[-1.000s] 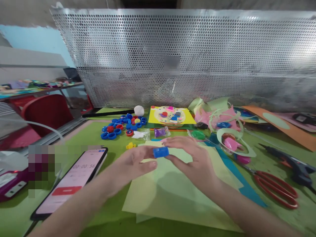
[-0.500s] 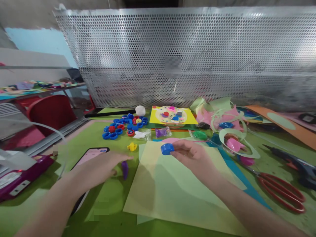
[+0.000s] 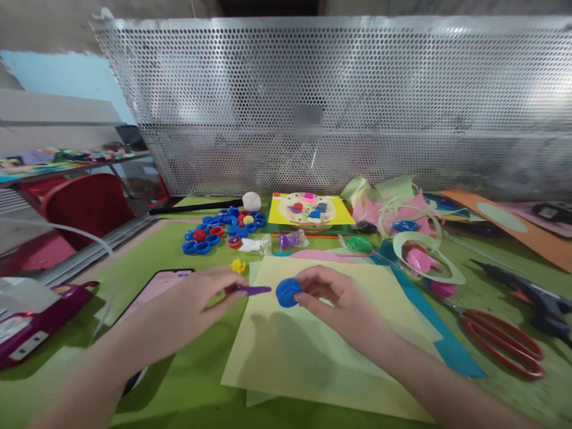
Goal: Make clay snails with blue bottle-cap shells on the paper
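Note:
My right hand (image 3: 333, 301) pinches a blue bottle cap (image 3: 287, 292) above a pale green paper sheet (image 3: 322, 351). My left hand (image 3: 192, 310) is closed on a thin purple stick-like tool (image 3: 252, 291), whose tip points at the cap. The two hands are close together over the sheet's left edge. A phone (image 3: 154, 286) lies partly under my left forearm.
Several blue and red caps (image 3: 214, 229) lie at the back left, with a yellow sheet bearing a decorated disc (image 3: 310, 210). Red-handled scissors (image 3: 500, 342) and a glue gun (image 3: 531, 295) lie at right. Paper scraps (image 3: 402, 208) are piled behind, before a perforated metal screen (image 3: 339, 101).
My left hand has picked the purple tool off the table and brought it up toward the cap. My right hand lowered the cap slightly and moved it left.

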Action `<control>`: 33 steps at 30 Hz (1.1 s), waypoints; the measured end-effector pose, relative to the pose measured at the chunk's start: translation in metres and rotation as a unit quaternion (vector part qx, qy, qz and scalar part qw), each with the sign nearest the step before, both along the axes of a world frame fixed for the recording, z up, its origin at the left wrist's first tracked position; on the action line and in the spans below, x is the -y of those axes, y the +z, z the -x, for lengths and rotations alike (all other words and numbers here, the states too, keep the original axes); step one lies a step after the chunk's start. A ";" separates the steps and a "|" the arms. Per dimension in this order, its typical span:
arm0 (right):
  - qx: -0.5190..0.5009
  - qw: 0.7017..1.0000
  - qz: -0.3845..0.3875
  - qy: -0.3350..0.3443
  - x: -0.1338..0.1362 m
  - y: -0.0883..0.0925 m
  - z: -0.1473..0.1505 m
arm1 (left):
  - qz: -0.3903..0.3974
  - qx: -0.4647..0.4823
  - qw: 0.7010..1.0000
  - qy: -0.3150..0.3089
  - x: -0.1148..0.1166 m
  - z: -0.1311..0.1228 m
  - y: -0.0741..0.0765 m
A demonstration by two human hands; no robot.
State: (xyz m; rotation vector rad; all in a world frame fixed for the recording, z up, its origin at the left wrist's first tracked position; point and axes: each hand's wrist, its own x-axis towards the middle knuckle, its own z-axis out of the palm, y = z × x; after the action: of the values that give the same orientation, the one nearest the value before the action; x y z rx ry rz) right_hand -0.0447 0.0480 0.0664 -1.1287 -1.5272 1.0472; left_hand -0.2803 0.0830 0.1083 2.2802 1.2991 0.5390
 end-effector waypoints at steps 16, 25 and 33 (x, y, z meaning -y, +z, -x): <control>-0.068 0.992 0.057 0.094 0.010 0.003 0.007 | -0.002 0.002 0.997 -0.077 0.029 -0.023 0.004; -0.055 0.991 0.038 0.114 0.015 0.003 0.008 | 0.011 0.028 0.996 -0.089 0.033 -0.025 0.000; -0.118 0.978 0.079 0.153 0.015 -0.002 0.008 | -0.066 0.011 0.989 -0.136 0.034 -0.023 -0.003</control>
State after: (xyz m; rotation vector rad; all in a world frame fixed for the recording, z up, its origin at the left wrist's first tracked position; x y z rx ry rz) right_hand -0.0528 0.0326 0.0646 -0.8524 -1.4739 1.4790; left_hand -0.2578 0.0494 0.1057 2.4994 0.9457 0.5639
